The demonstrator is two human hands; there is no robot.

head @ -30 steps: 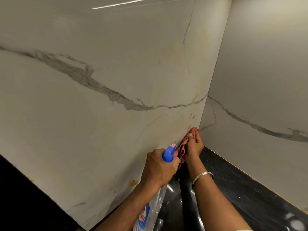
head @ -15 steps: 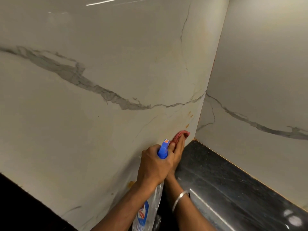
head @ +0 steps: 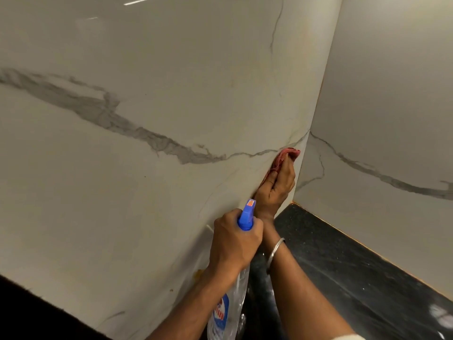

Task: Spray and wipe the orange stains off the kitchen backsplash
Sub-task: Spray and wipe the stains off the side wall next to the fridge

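Note:
The backsplash (head: 171, 106) is a glossy white marble-look wall with grey veins, meeting a second wall at an inner corner. My right hand (head: 278, 185) presses a red cloth (head: 285, 155) flat against the wall, high up beside that corner. My left hand (head: 232, 239) grips the neck of a clear spray bottle (head: 230, 303) with a blue nozzle (head: 247, 214), held below and left of the right hand. One orange stain (head: 198, 273) shows low on the wall, just left of my left wrist. The wall under the cloth is hidden.
A dark polished stone counter (head: 343, 278) runs along the foot of the right wall (head: 392, 106), with an orange-brown line along the joint. A metal bangle (head: 277, 249) circles my right wrist. A dark edge (head: 29, 312) fills the lower left.
My right hand has slid the red cloth upward along the wall near the corner, over the spots where small orange marks showed. My left hand with the bottle has stayed roughly in place.

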